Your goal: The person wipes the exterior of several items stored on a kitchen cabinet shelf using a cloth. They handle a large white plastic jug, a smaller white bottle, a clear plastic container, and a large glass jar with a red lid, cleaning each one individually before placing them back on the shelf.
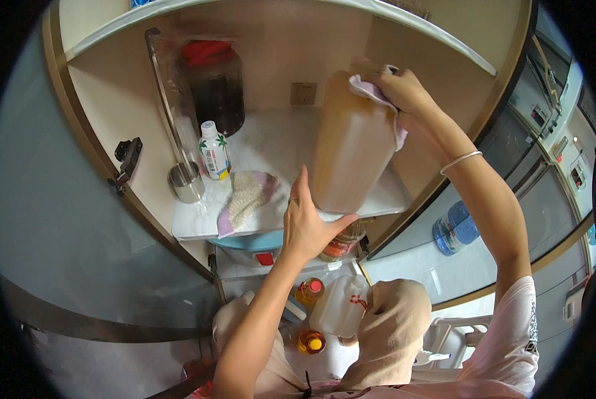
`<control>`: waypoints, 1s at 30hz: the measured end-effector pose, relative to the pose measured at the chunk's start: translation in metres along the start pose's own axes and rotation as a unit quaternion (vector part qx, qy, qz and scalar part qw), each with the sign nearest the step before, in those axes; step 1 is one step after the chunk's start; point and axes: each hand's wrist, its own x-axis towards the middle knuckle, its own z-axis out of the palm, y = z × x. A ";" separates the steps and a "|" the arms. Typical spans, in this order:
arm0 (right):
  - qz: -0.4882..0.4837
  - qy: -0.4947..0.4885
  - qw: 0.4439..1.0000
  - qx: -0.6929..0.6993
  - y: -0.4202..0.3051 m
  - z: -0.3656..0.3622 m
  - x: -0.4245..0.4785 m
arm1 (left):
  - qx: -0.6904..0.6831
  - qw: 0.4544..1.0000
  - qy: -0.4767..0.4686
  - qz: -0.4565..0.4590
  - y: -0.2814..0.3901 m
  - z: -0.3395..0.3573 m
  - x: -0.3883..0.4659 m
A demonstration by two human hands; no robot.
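Observation:
A large translucent plastic jug [350, 154] with amber contents stands at the right front of a marbled cabinet shelf [288, 124]. My right hand [397, 92] grips its top with a pink and white cloth [400, 132] between hand and jug. My left hand [310, 219] is spread at the jug's lower left, thumb and fingers apart; whether it touches the jug is unclear. Left of it lies a beige and purple cloth [250, 199]. A white bottle with palm pictures [214, 152] and a long-handled metal ladle [185, 182] stand further left. The jug's cap is hidden.
A dark jar with a red cover [215, 90] stands at the back left. Below the shelf are a blue-lidded tub [250, 244] and a labelled jar [340, 244]. A clear jug [340, 306] and small oil bottles [310, 341] stand between the knees. Open cabinet doors flank both sides.

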 end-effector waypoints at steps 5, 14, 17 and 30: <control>0.049 -0.032 0.996 0.061 -0.010 0.005 -0.028 | -0.071 0.997 0.008 -0.011 0.019 0.004 0.003; 0.008 -0.123 0.975 0.184 0.028 -0.052 -0.044 | 0.001 0.989 0.142 -0.036 0.028 0.043 0.012; 0.043 -0.031 0.972 0.228 0.057 -0.089 -0.047 | 0.054 0.982 0.182 -0.020 0.039 0.046 0.017; -0.426 -0.002 0.854 -0.298 0.062 -0.017 -0.108 | -0.016 0.980 0.199 0.004 0.033 0.054 0.027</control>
